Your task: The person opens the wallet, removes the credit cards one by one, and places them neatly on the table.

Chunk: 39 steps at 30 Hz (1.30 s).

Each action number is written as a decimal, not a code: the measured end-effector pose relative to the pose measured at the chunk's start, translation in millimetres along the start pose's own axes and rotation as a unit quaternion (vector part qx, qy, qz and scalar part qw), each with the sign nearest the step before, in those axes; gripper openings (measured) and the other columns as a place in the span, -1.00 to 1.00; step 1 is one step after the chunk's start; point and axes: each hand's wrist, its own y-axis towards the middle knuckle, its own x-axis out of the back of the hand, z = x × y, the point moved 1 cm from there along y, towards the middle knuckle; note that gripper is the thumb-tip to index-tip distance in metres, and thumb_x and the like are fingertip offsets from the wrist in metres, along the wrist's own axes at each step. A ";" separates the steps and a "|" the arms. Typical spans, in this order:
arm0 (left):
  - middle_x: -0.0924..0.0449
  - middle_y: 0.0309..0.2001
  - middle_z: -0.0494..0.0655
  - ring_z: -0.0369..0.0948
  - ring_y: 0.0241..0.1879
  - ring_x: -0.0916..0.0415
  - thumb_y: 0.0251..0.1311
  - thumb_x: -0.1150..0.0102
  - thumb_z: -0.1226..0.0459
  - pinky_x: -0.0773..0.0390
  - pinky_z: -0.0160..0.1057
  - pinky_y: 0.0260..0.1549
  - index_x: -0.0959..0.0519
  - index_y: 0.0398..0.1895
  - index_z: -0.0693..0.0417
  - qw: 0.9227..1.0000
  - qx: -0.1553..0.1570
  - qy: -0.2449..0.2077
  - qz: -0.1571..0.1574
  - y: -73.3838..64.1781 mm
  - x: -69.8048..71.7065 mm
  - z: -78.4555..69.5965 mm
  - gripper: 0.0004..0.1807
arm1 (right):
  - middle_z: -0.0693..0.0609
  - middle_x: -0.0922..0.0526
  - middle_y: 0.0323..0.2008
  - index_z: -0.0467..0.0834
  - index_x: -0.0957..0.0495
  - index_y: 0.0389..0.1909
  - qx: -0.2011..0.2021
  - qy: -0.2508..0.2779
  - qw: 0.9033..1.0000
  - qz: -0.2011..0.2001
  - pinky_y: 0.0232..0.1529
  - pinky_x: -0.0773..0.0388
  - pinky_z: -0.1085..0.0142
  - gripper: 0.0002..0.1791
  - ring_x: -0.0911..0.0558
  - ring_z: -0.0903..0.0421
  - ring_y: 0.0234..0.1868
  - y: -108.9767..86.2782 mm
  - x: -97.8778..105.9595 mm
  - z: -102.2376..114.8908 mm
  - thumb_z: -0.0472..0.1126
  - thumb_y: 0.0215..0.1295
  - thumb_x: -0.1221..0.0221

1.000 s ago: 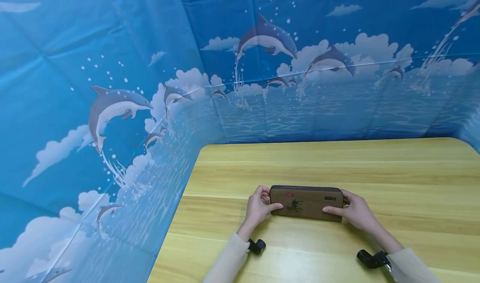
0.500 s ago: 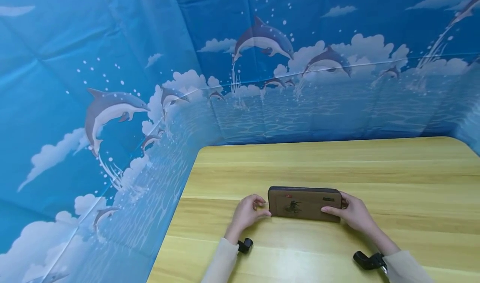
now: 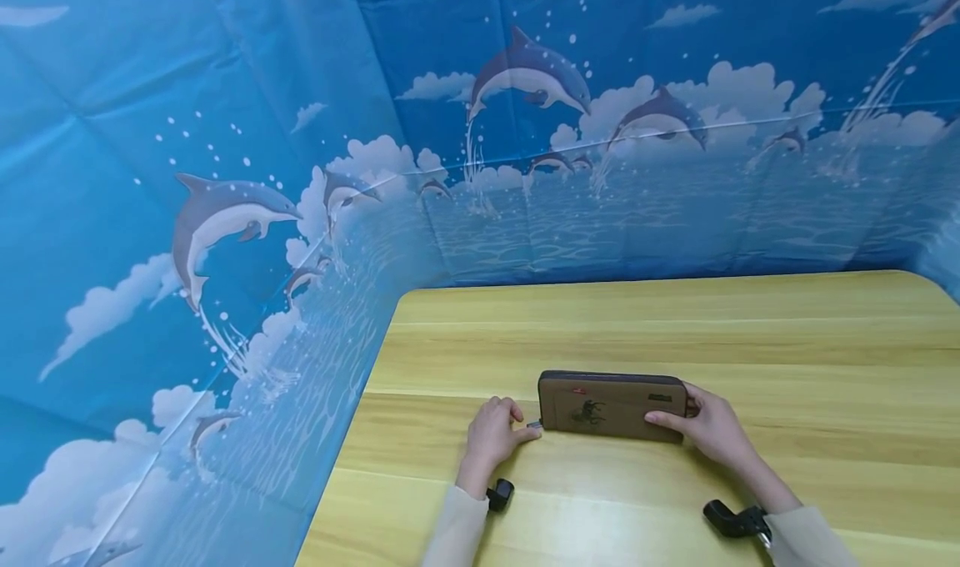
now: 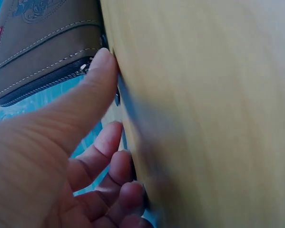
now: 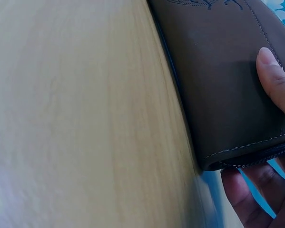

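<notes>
A brown zip-around wallet with a dark horse print and a small red tag stands on its long edge on the wooden table. My right hand grips its right end, thumb flat on the front and fingers behind. At the opposite end, my left hand is by the lower corner, where a small metal zipper pull sticks out. In the left wrist view the left thumb lies over that corner beside the zipper. The other left fingers curve loosely, with a gap between them and the thumb.
The pale wooden table spreads around the wallet, its rounded far edge against a blue dolphin-print curtain. A black wrist device sits on the left wrist, and a similar device on the right.
The left hand has let go of the wallet's left end and moved left and down to its lower corner. The zipper pull now shows there. The right hand keeps its grip; the wallet stays upright.
</notes>
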 end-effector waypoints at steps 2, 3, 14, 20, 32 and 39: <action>-0.25 -0.51 -0.25 -0.28 -0.52 -0.19 -0.08 -0.40 -0.08 -0.25 -0.37 -0.65 -0.48 -0.50 -0.07 1.000 0.002 0.001 -0.006 -1.0 0.0 -0.7 -0.63 | 0.09 -0.66 -0.33 -0.16 -0.55 0.01 -0.001 0.005 1.000 0.001 -0.34 -0.52 0.33 -0.43 -0.60 0.15 -0.31 0.2 -0.6 -0.2 0.12 0.06 -0.35; -0.25 -0.51 -0.25 -0.28 -0.52 -0.19 -0.07 -0.40 -0.07 -0.25 -0.37 -0.65 -0.48 -0.52 -0.08 1.000 0.003 0.003 -0.009 -1.2 0.0 -0.8 -0.64 | 0.09 -0.66 -0.34 -0.16 -0.54 0.01 -0.003 0.008 1.000 0.001 -0.35 -0.51 0.33 -0.43 -0.60 0.15 -0.31 0.2 -1.1 -0.4 0.12 0.06 -0.35; -0.33 -0.48 -0.24 -0.31 -0.47 -0.24 -0.01 -0.40 0.04 -0.28 -0.39 -0.58 -0.51 -0.51 -0.07 0.999 -0.007 -0.021 -0.040 -6.6 -7.1 4.6 -0.73 | 0.08 -0.66 -0.35 -0.16 -0.55 -0.02 -0.013 0.024 1.000 0.010 -0.36 -0.51 0.33 -0.45 -0.60 0.15 -0.32 -0.7 -2.8 -3.0 0.11 0.06 -0.35; -0.34 -0.47 -0.25 -0.31 -0.45 -0.24 -0.02 -0.40 -0.01 -0.26 -0.39 -0.55 -0.54 -0.28 -0.06 0.998 -0.016 -0.020 -0.055 -6.2 -9.3 6.9 -0.65 | 0.08 -0.66 -0.35 -0.15 -0.55 -0.06 -0.008 0.025 1.000 0.012 -0.35 -0.51 0.33 -0.48 -0.61 0.15 -0.32 0.9 -1.5 -1.3 0.10 0.07 -0.35; -0.32 -0.45 -0.29 -0.32 -0.43 -0.24 0.00 -0.37 -0.02 -0.27 -0.38 -0.54 -0.55 -0.52 -0.18 0.999 -0.002 -0.014 -0.036 -5.8 -9.7 1.2 -0.77 | 0.08 -0.66 -0.35 -0.15 -0.56 -0.06 -0.010 0.023 1.000 0.005 -0.34 -0.51 0.33 -0.49 -0.60 0.16 -0.32 -1.3 -0.9 -2.2 0.10 0.07 -0.35; -0.29 -0.45 -0.29 -0.29 -0.42 -0.27 0.10 -0.31 0.02 -0.30 -0.37 -0.53 -0.53 -0.53 -0.14 0.999 -0.007 0.018 -0.028 -4.1 -9.5 -2.7 -0.78 | 0.09 -0.67 -0.36 -0.14 -0.57 -0.08 0.000 0.029 1.000 0.000 -0.35 -0.52 0.35 -0.52 -0.61 0.20 -0.34 -1.2 -1.0 -3.6 0.08 0.06 -0.36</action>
